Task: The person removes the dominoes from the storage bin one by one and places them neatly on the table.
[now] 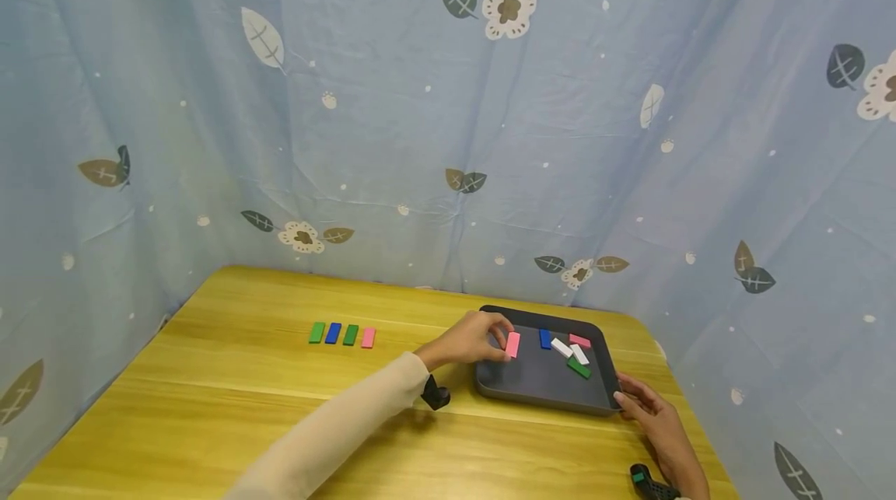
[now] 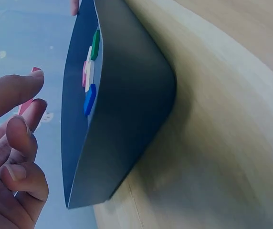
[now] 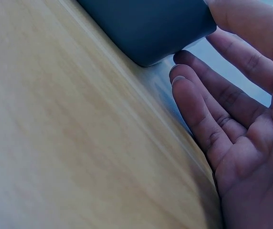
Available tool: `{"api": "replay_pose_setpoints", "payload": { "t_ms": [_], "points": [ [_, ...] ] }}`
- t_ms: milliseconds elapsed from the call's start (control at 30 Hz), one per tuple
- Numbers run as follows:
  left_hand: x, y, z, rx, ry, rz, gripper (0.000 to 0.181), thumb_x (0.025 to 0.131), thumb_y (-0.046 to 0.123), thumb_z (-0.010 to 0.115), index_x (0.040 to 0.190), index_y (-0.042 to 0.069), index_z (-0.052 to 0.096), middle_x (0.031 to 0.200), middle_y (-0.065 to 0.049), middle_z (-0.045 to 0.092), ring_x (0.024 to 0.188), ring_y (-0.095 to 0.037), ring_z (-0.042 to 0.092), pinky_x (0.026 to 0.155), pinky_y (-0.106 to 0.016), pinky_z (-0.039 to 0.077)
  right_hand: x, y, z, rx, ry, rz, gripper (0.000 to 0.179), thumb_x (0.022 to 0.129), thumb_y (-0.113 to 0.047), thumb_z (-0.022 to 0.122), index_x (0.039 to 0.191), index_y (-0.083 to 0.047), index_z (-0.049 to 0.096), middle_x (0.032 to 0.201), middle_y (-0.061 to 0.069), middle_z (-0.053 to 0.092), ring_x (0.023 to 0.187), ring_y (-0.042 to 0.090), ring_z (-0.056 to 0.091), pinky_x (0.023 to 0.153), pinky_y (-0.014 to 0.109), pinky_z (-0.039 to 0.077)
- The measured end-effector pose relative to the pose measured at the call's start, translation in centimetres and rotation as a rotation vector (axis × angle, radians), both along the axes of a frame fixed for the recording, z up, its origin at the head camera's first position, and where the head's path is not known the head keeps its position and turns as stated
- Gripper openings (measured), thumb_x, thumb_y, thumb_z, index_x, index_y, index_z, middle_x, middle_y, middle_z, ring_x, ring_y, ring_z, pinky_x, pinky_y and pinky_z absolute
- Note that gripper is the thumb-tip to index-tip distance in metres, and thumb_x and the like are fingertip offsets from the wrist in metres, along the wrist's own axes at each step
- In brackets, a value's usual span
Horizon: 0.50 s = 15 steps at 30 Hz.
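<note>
My left hand pinches a flat pink block between thumb and fingertips, over the left part of a dark grey tray. Seen from the left wrist, the block is mostly behind the fingers and above the tray's rim. Inside the tray lie a blue block, two white blocks, another pink block and a green block. My right hand holds the tray's near right corner, thumb at the rim; the right wrist view shows its other fingers beside and below the wall.
Left of the tray on the wooden table, a row runs from a light green block through a blue block and a dark green block to a pink one. A patterned blue curtain hangs behind the table.
</note>
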<state>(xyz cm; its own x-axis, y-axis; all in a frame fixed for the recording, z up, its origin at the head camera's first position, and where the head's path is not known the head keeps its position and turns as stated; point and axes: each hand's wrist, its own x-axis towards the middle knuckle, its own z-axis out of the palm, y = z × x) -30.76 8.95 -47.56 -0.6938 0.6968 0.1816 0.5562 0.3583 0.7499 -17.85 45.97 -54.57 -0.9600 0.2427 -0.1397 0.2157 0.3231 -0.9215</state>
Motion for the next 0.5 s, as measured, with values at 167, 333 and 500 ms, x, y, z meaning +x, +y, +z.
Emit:
{"api": "replay_pose_setpoints", "payload": {
  "t_ms": [167, 333, 500],
  "points": [
    [0.1, -1.3, 0.2, 0.004, 0.013, 0.017, 0.043, 0.083, 0.015, 0.088, 0.121, 0.008, 0.068, 0.083, 0.013, 0.070, 0.071, -0.007, 0.063, 0.067, -0.023, 0.050, 0.2, 0.1, -0.1, 0.002, -0.005, 0.005, 0.076, 0.096, -0.050, 0.069, 0.158, -0.014, 0.042, 0.152, 0.018, 0.045, 0.104, 0.003, 0.060, 0.088, 0.031, 0.054],
    [0.0, -2.8, 0.4, -0.011, 0.035, 0.038, 0.042, 0.083, 0.017, 0.088, 0.119, 0.011, 0.069, 0.083, 0.014, 0.070, 0.064, -0.007, 0.058, 0.068, -0.024, 0.048, 0.2, 0.1, -0.2, 0.011, -0.003, -0.001, 0.076, 0.096, -0.050, 0.069, 0.157, -0.013, 0.042, 0.152, 0.018, 0.045, 0.103, 0.001, 0.059, 0.087, 0.030, 0.054],
    [-0.4, -4.5, 0.4, -0.021, 0.067, 0.054, 0.041, 0.083, 0.017, 0.089, 0.119, 0.011, 0.068, 0.084, 0.014, 0.072, 0.054, -0.009, 0.051, 0.063, -0.023, 0.044, 0.0, 0.1, -0.2, 0.018, 0.006, -0.004, 0.076, 0.097, -0.050, 0.069, 0.157, -0.013, 0.042, 0.150, 0.018, 0.046, 0.101, 0.000, 0.060, 0.086, 0.029, 0.054]
  ]
}}
